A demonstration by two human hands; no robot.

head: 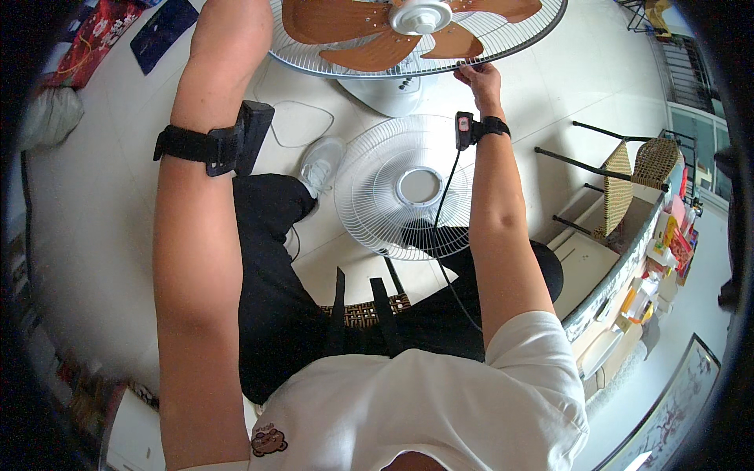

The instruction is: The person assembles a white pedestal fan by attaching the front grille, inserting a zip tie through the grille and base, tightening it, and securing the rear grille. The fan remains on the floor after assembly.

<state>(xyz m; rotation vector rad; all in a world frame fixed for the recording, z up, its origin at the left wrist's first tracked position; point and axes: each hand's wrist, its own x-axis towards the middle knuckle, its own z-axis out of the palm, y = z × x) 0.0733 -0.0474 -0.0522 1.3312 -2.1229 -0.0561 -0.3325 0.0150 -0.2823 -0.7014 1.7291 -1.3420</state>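
An electric fan with brown blades (pixel 368 53) and a white hub cap (pixel 421 22) is at the top of the view, partly cut off. Behind the blades is its wire rear guard (pixel 306 66). My right hand (pixel 484 82) grips the dark rim of that guard at its lower right. My left hand is out of view past the top edge; only the left arm shows, reaching up beside the fan. Below the blades shows the white fan base (pixel 389 97) with several small knobs. A detached white wire front grille (pixel 371 188) with a round centre ring rests between my legs.
A grey shoe (pixel 321 165) is left of the grille. A cord (pixel 303 144) loops over the tiled floor. Woven chairs (pixel 618 188) are at the right, beside a long table (pixel 612 294) with packages and bottles. Dark cloth (pixel 162 38) lies at the upper left.
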